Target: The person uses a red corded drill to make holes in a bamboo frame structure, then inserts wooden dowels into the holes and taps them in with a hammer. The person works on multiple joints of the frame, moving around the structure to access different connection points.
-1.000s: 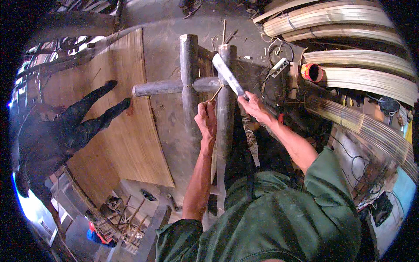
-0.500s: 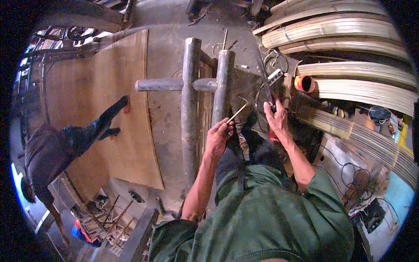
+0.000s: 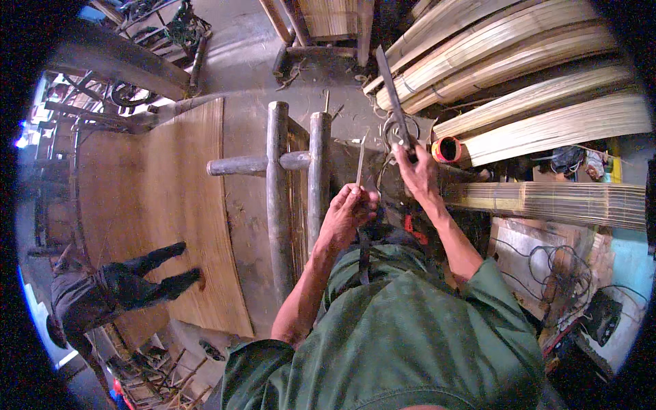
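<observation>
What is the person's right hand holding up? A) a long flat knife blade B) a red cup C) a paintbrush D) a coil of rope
A: the right hand grips a long flat blade that points up and away, while the left hand pinches a thin bamboo sliver.

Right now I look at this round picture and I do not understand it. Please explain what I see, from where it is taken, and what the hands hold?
The picture comes from a wide fisheye camera worn on a person's head, looking down, so straight edges bend near the rim. No machine is here, only a person in a green shirt using bare hands. The left hand pinches a thin pale strip, held upright. The right hand grips a long flat blade pointing away. Below them stands a frame of grey wooden poles. Bundles of split cane lie to the right, a large woven mat to the left, where another person stands.
</observation>
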Tool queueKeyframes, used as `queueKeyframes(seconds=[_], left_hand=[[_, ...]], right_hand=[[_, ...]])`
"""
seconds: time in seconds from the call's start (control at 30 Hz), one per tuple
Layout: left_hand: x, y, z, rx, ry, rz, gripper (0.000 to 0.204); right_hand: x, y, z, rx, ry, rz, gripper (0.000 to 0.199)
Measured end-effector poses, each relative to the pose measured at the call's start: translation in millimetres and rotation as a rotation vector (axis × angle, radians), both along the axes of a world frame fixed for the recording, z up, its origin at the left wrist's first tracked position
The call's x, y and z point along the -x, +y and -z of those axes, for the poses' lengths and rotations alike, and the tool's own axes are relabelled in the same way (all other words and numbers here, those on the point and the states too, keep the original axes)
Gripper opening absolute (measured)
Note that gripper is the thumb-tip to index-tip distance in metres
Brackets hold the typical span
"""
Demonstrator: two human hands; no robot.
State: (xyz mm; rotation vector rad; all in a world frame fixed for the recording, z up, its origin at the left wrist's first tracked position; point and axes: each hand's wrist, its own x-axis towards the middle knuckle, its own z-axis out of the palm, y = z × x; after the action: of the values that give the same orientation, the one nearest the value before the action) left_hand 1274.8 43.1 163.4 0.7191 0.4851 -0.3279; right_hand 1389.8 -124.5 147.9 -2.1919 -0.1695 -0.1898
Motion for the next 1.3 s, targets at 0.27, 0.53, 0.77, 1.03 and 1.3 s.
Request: queueKeyframes(seconds=[0.27, 0.53, 0.77, 1.03, 1.3], left_hand=[[-2.2, -13.2, -29.1, 0.008, -0.141, -0.087, 0.015], [15.2, -12.2, -11.3, -0.315, -0.096, -0.003, 0.02], [32.6, -18.0, -56.4, -0.806, -0.18, -0.026, 0.023], [39.4, -4.2, -51.9, -0.183, -0.111, -0.091, 0.021], [21.3, -15.6, -38.0, -0.615, -0.356, -0.094, 0.022]], right_hand=[[12.2, -45.1, -44.8, 0.26, -0.073, -0.245, 0.04], [36.8, -22.8, -39.5, 0.454, -0.061, -0.548, 0.025], [24.1, -6.1, 0.1, 0.329, -0.239, -0.599, 0.025], [-8.7, -24.9, -8.5, 0.306, -0.007, -0.342, 0.023], [8.7, -1.6, -11.7, 0.366, -0.214, -0.6, 0.038]])
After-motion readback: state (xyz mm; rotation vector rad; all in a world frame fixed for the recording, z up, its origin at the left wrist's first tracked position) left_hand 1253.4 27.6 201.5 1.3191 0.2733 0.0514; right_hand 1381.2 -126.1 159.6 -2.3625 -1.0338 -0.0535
